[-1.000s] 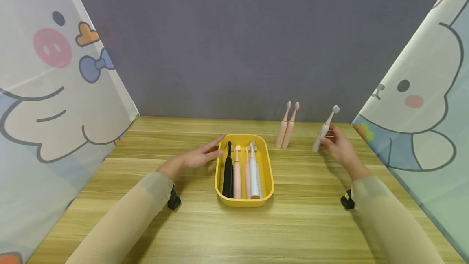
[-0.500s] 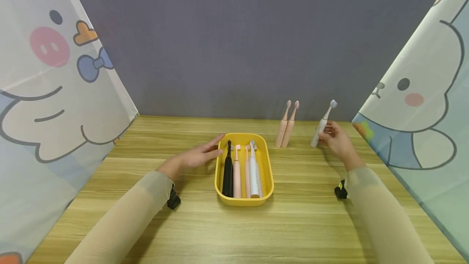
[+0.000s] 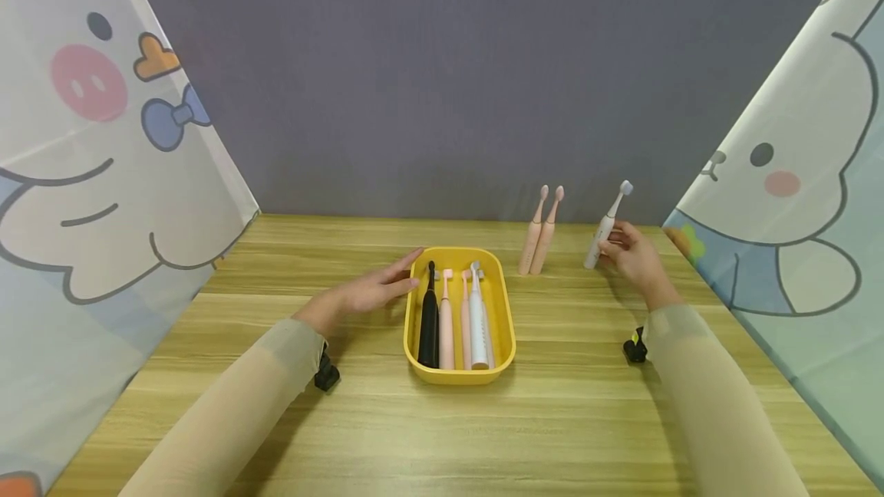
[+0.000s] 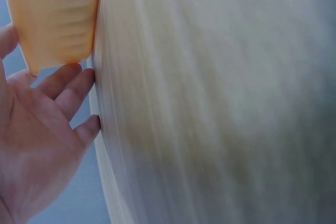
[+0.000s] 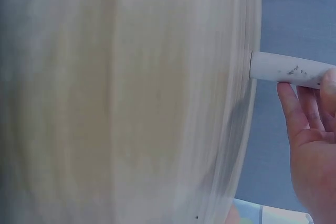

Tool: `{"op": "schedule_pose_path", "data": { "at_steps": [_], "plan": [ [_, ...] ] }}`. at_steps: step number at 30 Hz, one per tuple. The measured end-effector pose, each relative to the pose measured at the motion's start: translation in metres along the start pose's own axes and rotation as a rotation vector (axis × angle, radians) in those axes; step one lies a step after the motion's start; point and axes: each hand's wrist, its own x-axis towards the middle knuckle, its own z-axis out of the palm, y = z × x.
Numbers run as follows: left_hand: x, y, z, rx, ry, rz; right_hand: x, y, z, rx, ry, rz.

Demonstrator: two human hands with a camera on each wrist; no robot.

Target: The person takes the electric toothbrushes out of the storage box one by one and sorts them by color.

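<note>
My right hand point(image 3: 636, 258) pinches a white electric toothbrush point(image 3: 602, 238) by its handle at the right rear of the table. The brush stands upright, head up; in the right wrist view its handle base point(image 5: 262, 66) meets the tabletop. Against the left wall of a yellow tray point(image 3: 509, 328) rests my left hand point(image 3: 366, 294), fingers extended and touching the rim. Inside the tray lie a black toothbrush point(image 3: 429, 324), pink toothbrushes point(image 3: 446, 328) and a white toothbrush point(image 3: 477, 324), heads toward the back. Two pink toothbrushes point(image 3: 530, 240) stand side by side between the tray and my right hand.
The wood-grain table point(image 3: 442, 436) ends at a dark grey back panel point(image 3: 442, 83). Cartoon-printed curtains flank it, the left curtain point(image 3: 41, 136) and the right curtain point(image 3: 815, 213). A black camera point(image 3: 327, 373) sits on my left wrist, another camera point(image 3: 634, 346) on my right.
My right hand has shifted the white toothbrush slightly left, toward the two pink ones, and it stands more upright. My left hand stays at the tray.
</note>
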Motion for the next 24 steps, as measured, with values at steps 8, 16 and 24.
{"op": "schedule_pose_path", "data": {
  "at_steps": [8,16,24],
  "plan": [
    [-0.001,-0.001,-0.001,-0.004,0.003,-0.009,0.003,-0.002,0.004,0.017,0.006,-0.027],
    [-0.001,0.000,-0.001,-0.010,0.001,-0.021,0.007,-0.002,0.007,0.021,0.048,-0.029],
    [0.000,0.000,-0.001,-0.018,-0.005,-0.014,0.007,-0.006,0.011,0.008,0.048,-0.019]
  ]
}}
